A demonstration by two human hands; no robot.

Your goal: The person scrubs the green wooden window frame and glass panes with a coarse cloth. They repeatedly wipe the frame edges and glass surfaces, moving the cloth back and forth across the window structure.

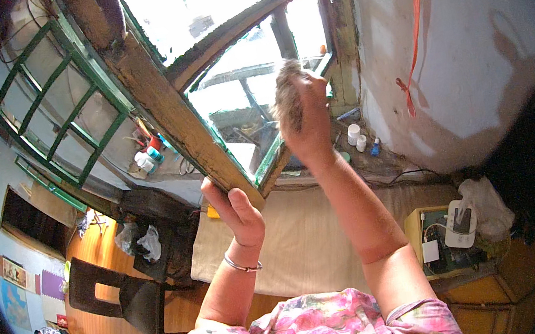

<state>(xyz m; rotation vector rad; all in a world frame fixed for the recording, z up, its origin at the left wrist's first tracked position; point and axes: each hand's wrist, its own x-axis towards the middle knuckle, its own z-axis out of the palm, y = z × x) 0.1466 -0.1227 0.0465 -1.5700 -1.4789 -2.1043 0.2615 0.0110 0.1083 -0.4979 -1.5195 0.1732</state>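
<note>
A wooden window sash (152,81) with flaking paint stands swung inward before me. My left hand (238,218) grips its lower outer corner, thumb on the near side; a bangle circles that wrist. In my right hand (311,116) is a bunched grey-brown rag (287,97), held at the lower glass pane (238,95). Hand and rag look slightly blurred. The rag hides part of the pane and a glazing bar. Bright green paint edges the glass, and strong light comes through it.
White bottles (353,132) and a small blue bottle (375,148) stand on the sill. Below is a cloth-covered surface (305,232). A white power strip (460,223) lies right, a dark chair (139,303) left. A green window grille (59,102) and red cord (416,43) flank the sash.
</note>
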